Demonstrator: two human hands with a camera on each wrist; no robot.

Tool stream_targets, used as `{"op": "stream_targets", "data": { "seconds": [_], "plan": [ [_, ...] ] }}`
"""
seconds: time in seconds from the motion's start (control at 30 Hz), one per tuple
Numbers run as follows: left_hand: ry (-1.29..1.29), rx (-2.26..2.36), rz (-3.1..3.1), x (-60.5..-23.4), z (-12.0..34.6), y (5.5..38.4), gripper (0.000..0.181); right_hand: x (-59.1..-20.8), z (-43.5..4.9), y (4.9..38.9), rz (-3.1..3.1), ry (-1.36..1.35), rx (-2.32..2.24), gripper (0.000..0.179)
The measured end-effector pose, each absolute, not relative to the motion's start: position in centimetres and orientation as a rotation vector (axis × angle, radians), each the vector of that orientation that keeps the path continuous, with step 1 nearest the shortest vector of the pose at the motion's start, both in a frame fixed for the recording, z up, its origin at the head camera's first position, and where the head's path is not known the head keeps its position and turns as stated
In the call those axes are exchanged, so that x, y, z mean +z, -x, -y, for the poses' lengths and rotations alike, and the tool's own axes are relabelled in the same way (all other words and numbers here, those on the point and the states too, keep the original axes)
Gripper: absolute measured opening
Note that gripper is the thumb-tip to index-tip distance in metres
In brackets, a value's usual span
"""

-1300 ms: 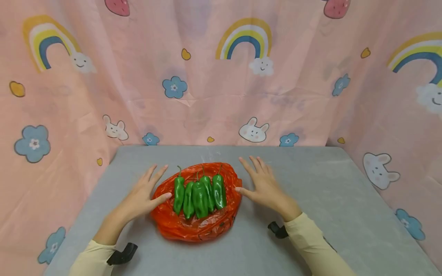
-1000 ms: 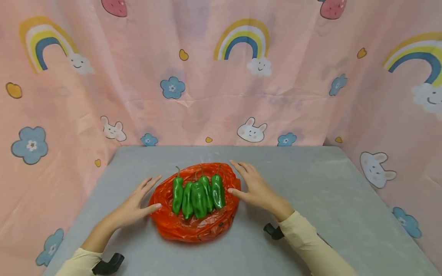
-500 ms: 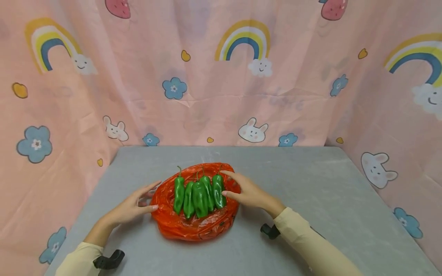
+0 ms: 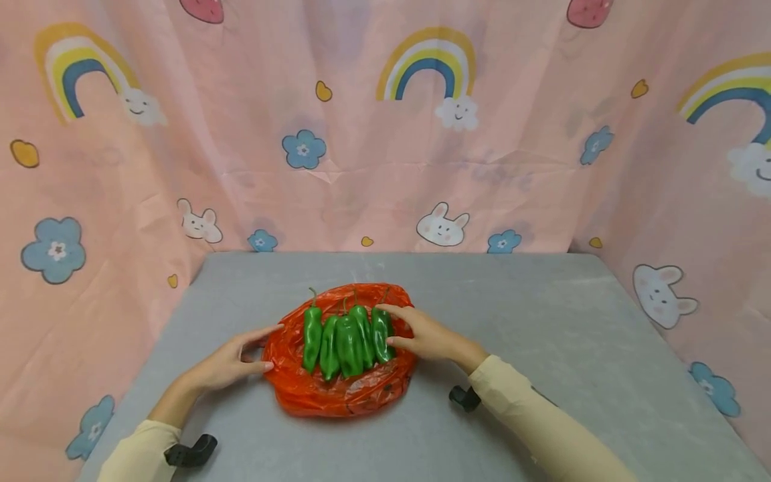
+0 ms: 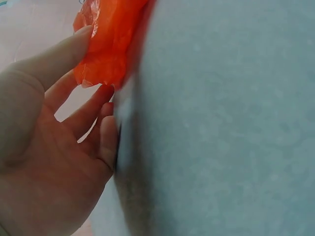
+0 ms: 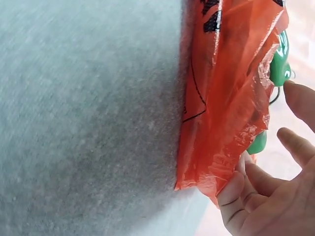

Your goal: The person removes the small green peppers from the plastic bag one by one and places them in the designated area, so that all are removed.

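Several green peppers (image 4: pixel 349 348) lie side by side, stems pointing away, on a crumpled red plastic bag (image 4: pixel 325 403). At the bag's left edge is my left hand (image 4: pixel 225 362), thumb and forefinger spread. In the left wrist view its thumb overlaps the bag (image 5: pixel 110 46), the other fingers loosely bent beneath. My right hand (image 4: pixel 429 335) reaches over the bag's right side, thumb and forefinger parted around the rightmost pepper (image 4: pixel 382 347). The right wrist view shows a gap between those two fingertips, with the lower fingers against the bag (image 6: pixel 216 123); a firm grip is not visible.
The bag rests on a grey table (image 4: pixel 512 321). Pink patterned cloth (image 4: pixel 361 187) hangs behind the table and along both sides. Black wrist mounts (image 4: pixel 191 451) sit by the cuffs of the cream sleeves (image 4: pixel 530 415).
My right hand has moved left from beside the bag to the rightmost pepper, its fingers closing in. The left hand has drawn slightly back and lower at the bag's left edge.
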State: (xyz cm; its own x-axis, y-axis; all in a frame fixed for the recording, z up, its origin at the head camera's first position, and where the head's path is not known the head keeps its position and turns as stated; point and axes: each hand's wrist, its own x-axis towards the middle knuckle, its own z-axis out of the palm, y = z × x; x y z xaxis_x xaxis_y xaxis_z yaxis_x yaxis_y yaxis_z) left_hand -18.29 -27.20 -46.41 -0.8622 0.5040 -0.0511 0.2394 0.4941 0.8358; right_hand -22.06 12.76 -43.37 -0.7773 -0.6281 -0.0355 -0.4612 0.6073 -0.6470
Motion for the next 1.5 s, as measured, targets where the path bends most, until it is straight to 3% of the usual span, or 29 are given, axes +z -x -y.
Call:
{"op": "stream_targets", "data": {
  "seconds": [0.6, 0.93, 1.5],
  "plan": [
    [-0.666, 1.124, -2.636, -47.1, 27.3, 18.5, 0.066, -44.3, -10.9, 22.1, -2.63, 0.923, -0.742, 0.069],
    [-0.68, 1.187, -2.588, -47.7, 27.7, 17.9, 0.067, -45.5, -10.5, 20.5, -2.659, 0.828, -1.045, 0.067],
    [-0.627, 1.207, -2.552, -47.5, 27.8, 18.8, 0.067, -42.4, -12.2, 21.3, -2.499, 0.842, -1.532, 0.066]
  ]
}}
